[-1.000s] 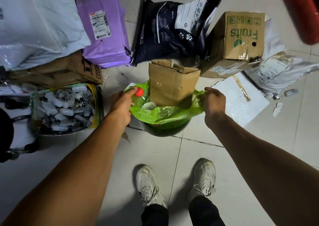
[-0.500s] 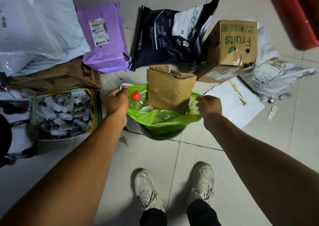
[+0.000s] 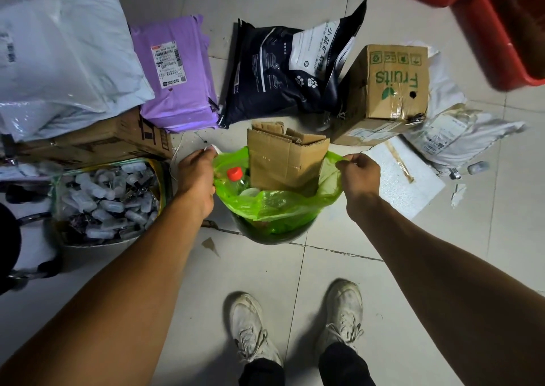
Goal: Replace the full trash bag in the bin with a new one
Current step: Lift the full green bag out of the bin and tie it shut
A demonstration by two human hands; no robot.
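Note:
A green trash bag sits in a dark round bin on the tiled floor in front of my feet. A folded cardboard box and a plastic bottle with a red cap stick out of the bag. My left hand grips the bag's left edge. My right hand pinches the bag's right edge. Both edges are pulled up and outward from the bin's rim.
Parcels crowd the far side: a purple mailer, a dark pet-food bag, a "Fruits" carton, white mailers and a foam sheet. A container of small vials stands left. A red plastic stool is top right.
Both hands have taken the bag's edges and drawn them up and apart. The left hand moved off the bottle cap to the bag's left rim.

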